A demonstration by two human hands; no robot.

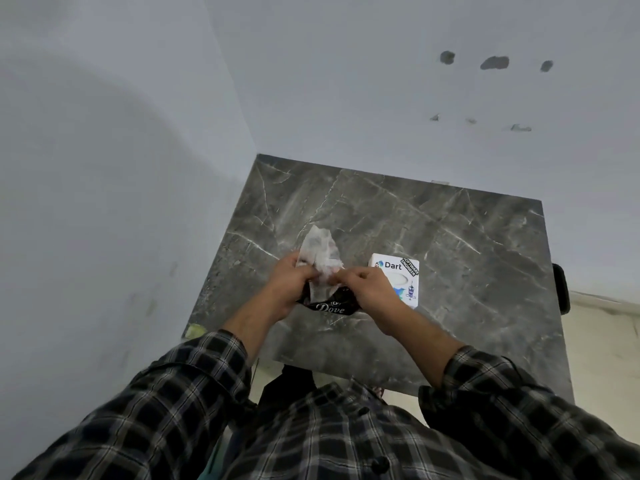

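A white tissue point(319, 252) with dark smudges sticks up between my two hands above the grey marble table point(450, 237). My left hand point(289, 289) grips its lower left part. My right hand point(367, 289) pinches its lower right edge. Just under my hands is a dark wrapper point(329, 305) printed "Dove"; which hand holds it I cannot tell, as my fingers hide its top.
A white tissue box point(394, 268) marked "Dart" lies on the table right beside my right hand. The table stands in a corner between two pale walls. A dark chair part point(561, 289) shows past the table's right edge.
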